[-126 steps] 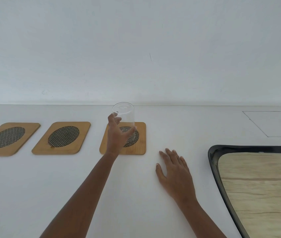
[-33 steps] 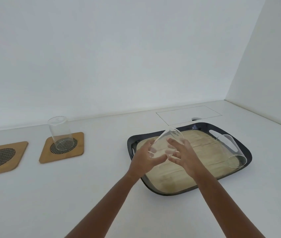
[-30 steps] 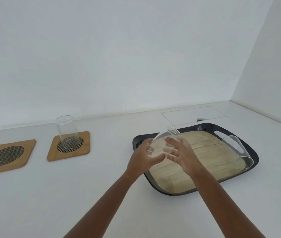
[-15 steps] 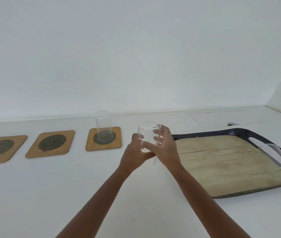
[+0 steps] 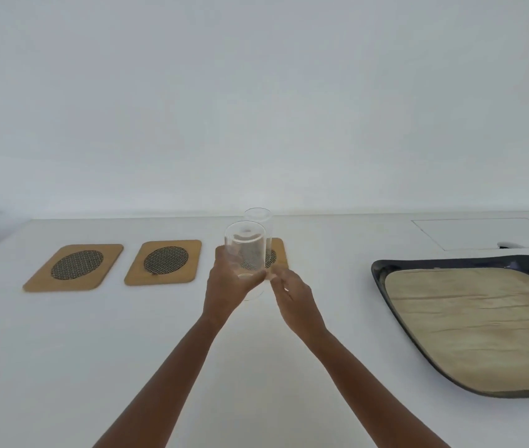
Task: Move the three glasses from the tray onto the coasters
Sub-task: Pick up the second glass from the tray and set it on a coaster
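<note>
While we look down at a white counter (image 5: 62, 367) against a bare white wall (image 5: 256, 92), our left hand (image 5: 229, 291) is closed around an upright glass (image 5: 245, 250). Our right hand (image 5: 295, 300) is loosely curled beside it, fingertips near its base. Behind stands a second glass (image 5: 261, 218) on the right coaster (image 5: 280, 253). Two coasters (image 5: 163, 261) lie bare to the left. A tray (image 5: 385, 270) sits well apart to the right. We see no writing.

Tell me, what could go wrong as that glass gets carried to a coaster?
The held glass sits directly in front of the placed glass on the right coaster, so they might clink. The left hand grips only its lower part while the right hand looks loose, so it could tip.
</note>
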`<state>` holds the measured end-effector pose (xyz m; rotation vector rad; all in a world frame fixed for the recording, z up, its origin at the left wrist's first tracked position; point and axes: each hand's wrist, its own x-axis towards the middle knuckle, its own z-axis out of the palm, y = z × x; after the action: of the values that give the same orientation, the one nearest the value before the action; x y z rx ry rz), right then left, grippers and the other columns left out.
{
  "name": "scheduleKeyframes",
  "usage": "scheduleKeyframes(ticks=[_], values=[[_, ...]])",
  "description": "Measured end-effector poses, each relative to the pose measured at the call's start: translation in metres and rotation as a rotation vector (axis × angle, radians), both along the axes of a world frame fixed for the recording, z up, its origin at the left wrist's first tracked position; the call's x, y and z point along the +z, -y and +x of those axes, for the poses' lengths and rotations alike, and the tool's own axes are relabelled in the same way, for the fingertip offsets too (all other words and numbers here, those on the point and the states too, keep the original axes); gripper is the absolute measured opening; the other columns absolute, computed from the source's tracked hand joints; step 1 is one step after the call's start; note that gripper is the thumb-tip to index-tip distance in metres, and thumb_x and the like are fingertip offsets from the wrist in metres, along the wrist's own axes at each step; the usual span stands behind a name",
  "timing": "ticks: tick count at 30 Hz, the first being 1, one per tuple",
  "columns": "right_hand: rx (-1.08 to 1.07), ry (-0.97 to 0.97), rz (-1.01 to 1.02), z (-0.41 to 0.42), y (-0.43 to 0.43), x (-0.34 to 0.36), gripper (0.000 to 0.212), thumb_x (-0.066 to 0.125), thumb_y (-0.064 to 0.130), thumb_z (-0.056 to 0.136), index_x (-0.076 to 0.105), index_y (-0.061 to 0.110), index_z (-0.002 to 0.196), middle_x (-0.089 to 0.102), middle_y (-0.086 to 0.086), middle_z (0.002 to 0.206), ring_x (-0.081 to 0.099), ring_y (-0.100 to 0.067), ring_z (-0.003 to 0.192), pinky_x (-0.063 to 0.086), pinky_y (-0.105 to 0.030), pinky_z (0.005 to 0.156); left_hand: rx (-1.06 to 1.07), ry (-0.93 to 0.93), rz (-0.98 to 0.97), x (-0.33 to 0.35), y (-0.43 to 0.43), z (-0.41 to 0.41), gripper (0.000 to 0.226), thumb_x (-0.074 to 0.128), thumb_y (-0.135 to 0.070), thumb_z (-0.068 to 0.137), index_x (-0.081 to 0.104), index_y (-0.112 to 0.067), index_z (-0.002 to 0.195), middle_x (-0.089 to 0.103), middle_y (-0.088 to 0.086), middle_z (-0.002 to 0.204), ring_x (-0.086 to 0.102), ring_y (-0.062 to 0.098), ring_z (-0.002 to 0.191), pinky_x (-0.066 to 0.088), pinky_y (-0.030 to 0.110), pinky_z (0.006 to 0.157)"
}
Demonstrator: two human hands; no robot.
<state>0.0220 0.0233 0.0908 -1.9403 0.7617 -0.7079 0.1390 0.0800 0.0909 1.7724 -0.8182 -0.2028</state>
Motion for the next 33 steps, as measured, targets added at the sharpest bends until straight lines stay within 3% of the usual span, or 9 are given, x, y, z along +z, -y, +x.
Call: scheduleKeyframes(ticks=[2,9,15,22,33], values=[[0.009,-0.071,-0.028,0.010,-0.007,-0.014,0.032,0.033,0.016,0.098,0.053,0.007,0.121,0.057,-0.011,0.128,0.049,-0.023,0.122,0.035,-0.022,0.094,0.036,0.000,0.004,-0.003,-0.009,0.016,0.067,0.081,-0.023,0.067,0.040,-0.004,0.116,0.053,0.002,0.104,0.053,0.018,0.096,0.041,0.027,0.078],[0.096,-0.363,-0.146,0.038,-0.031,-0.060,0.037,0.033,0.021,0.099,0.040,0.007,0.133,0.042,-0.009,0.143,0.039,-0.021,0.132,0.028,-0.028,0.108,0.150,0.002,-0.020,-0.007,-0.036,0.071,0.061,0.081,-0.022,0.067,0.041,-0.001,0.109,0.053,0.004,0.102,0.052,0.019,0.096,0.038,0.027,0.078],[0.151,-0.581,-0.397,0.062,-0.043,-0.082,0.046,0.025,0.023,0.100,0.019,0.010,0.143,0.016,-0.005,0.157,0.009,-0.015,0.145,0.004,-0.036,0.120,0.222,0.049,-0.013,-0.008,-0.049,0.117,0.066,0.080,-0.022,0.068,0.041,0.000,0.116,0.056,0.010,0.110,0.054,0.022,0.106,0.037,0.025,0.078],[0.081,-0.590,-0.500,0.082,-0.043,-0.093,0.049,0.023,0.025,0.099,0.013,0.010,0.145,0.013,-0.005,0.158,0.008,-0.015,0.146,0.003,-0.033,0.120,0.253,0.032,-0.025,-0.015,-0.053,0.158,0.071,0.081,-0.021,0.067,0.038,-0.001,0.120,0.055,0.020,0.121,0.055,0.031,0.114,0.046,0.041,0.092],[0.044,-0.527,-0.503,0.087,-0.039,-0.096,0.049,0.030,0.024,0.097,0.020,0.012,0.143,0.021,-0.001,0.155,0.015,-0.010,0.144,0.006,-0.030,0.120,0.229,-0.005,0.007,-0.029,-0.029,0.195,0.069,0.079,-0.021,0.069,0.038,-0.001,0.120,0.056,0.020,0.120,0.055,0.030,0.115,0.044,0.037,0.092]])
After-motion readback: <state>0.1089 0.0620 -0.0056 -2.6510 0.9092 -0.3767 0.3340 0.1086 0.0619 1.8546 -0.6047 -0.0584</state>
